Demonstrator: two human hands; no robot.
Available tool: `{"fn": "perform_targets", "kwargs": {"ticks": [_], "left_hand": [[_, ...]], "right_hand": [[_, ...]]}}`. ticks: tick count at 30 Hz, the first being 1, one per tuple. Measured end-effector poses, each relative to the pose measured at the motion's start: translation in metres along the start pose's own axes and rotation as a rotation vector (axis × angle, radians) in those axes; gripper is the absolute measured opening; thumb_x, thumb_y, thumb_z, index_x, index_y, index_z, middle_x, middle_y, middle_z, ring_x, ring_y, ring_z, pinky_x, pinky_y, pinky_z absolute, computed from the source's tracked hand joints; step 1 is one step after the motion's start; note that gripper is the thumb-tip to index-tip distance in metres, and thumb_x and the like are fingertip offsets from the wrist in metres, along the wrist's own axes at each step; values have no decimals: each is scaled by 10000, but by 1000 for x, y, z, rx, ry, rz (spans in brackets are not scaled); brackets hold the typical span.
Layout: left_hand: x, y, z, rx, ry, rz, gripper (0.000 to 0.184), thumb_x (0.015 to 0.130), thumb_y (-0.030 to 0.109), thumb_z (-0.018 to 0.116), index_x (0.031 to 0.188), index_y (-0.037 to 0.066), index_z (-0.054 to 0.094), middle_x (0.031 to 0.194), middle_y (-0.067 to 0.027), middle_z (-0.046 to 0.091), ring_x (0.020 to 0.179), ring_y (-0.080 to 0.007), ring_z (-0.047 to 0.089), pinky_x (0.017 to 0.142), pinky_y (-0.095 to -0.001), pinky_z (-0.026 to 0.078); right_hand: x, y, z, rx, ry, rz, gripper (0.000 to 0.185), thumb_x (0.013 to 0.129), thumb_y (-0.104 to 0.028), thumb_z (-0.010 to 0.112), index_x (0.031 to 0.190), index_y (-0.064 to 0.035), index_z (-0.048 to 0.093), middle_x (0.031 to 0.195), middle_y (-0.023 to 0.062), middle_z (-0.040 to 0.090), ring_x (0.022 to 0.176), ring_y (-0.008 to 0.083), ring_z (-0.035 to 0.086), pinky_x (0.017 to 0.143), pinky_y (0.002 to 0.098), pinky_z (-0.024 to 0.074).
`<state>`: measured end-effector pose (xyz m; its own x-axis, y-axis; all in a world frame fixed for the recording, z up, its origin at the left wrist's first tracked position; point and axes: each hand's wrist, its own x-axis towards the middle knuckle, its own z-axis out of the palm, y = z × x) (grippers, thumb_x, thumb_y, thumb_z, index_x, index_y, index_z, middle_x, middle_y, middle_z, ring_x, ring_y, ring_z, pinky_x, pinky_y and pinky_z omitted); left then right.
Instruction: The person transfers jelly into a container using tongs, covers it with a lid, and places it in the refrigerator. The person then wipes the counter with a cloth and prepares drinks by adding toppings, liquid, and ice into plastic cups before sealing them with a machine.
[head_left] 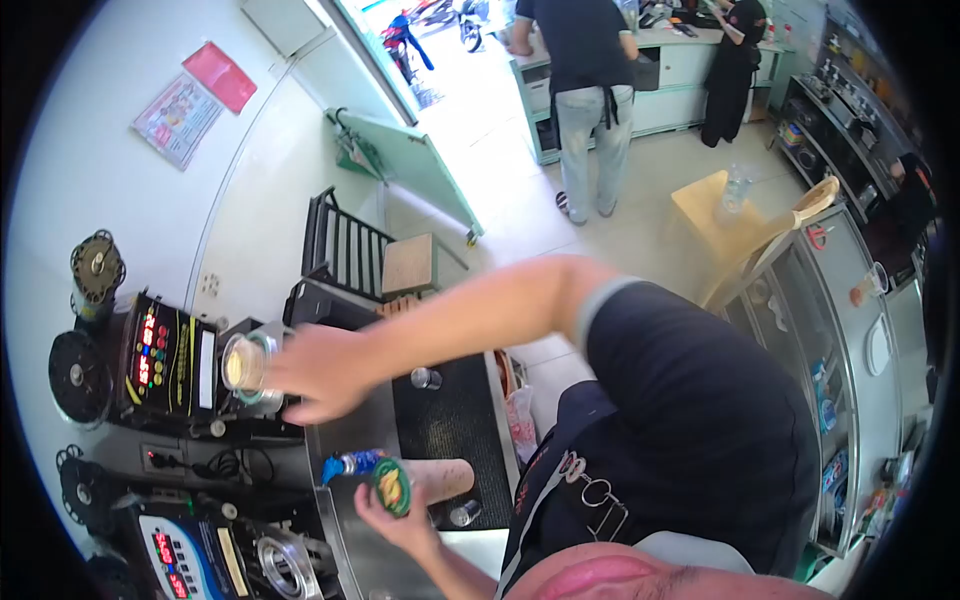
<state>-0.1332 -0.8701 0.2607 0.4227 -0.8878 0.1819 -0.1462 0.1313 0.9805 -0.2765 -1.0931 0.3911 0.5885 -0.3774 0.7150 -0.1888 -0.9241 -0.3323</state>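
Observation:
My left hand (pixel 400 520) is wrapped around a tall clear cup (pixel 442 480) of pinkish drink, tilted on its side. Its green-rimmed top (pixel 391 487), with a yellow and red pattern, faces the machines. My right hand (pixel 325 375) reaches across to the upper machine (pixel 165 355), which has a lit red display. Smeared by motion, its fingers meet a clear cup (pixel 243 364) with something pale yellow inside; whether they grip it is unclear.
A second machine (pixel 185 560) stands below the first. Small clear containers (pixel 426 378) and a blue-capped item (pixel 345 465) lie around the black mat (pixel 440 415). Beyond are a black chair (pixel 350 240), a wooden stool (pixel 410 265), a glass cabinet (pixel 800 300) and people at the far counter.

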Motion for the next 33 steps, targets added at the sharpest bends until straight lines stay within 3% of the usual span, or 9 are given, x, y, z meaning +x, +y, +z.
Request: {"fn": "perform_targets", "kwargs": {"ticks": [4,9,15,21,24,26,29,31,33], "left_hand": [[51,-143,23,238,86,34,865,654,49,824,1369,-28,343,1313,-189,474,1227,-286,474,1081,-391,347],[117,-193,28,916,172,182,871,692,321,807,1392,-10,410,1283,-274,492,1178,-426,477,1027,-470,378],[142,-230,31,1100,83,102,803,727,372,762,1383,30,450,1169,-262,526,1108,-418,512,955,-495,422],[117,-194,51,1587,128,235,776,823,483,609,1443,81,373,1431,-215,393,1361,-403,332,1015,-596,363],[134,-230,50,1541,-45,226,831,828,468,603,1471,38,300,1531,-171,291,1432,-379,232,1064,-640,279],[136,-221,48,1617,-120,209,835,832,455,598,1471,15,289,1533,-174,289,1432,-378,233,1072,-639,265],[121,-225,47,1557,-198,161,843,821,411,622,1460,-24,286,1527,-211,290,1415,-393,264,1066,-645,254],[120,-240,35,1480,49,819,800,736,518,760,1207,-75,503,1245,-278,524,1052,-443,560,902,-573,461],[110,-217,43,1432,-42,665,808,781,595,661,1122,-126,538,1200,-375,519,1051,-534,544,873,-621,455]], "right_hand": [[-227,37,-14,514,-352,292,250,910,-278,583,958,-35,548,874,157,602,834,328,619,711,441,481],[-603,-7,-48,50,-570,1576,458,836,-254,606,1269,-108,582,1207,172,629,1112,348,595,950,437,468],[-901,-172,-51,-303,-104,2019,401,784,-281,619,1080,-20,692,1061,212,679,1009,355,647,889,434,504],[-872,-365,-52,-362,-163,2370,401,805,-301,640,1091,-25,698,1056,209,684,844,333,692,760,430,550],[-838,-434,-31,9,173,2624,413,834,-317,652,1129,-31,685,1045,187,693,774,285,700,716,401,561],[-846,-459,-23,231,10,2683,441,848,-336,665,1176,-40,662,1085,152,683,747,246,699,699,381,566],[-849,-486,-33,185,60,2662,428,852,-320,645,1192,-59,653,1098,137,683,725,237,697,667,394,558],[-852,-494,-41,153,33,2620,349,857,-294,605,1130,-91,680,1032,90,687,721,196,680,612,389,532],[-848,-512,-60,164,338,2590,316,854,-283,587,1100,-106,676,967,60,678,716,180,665,600,379,516]]}}
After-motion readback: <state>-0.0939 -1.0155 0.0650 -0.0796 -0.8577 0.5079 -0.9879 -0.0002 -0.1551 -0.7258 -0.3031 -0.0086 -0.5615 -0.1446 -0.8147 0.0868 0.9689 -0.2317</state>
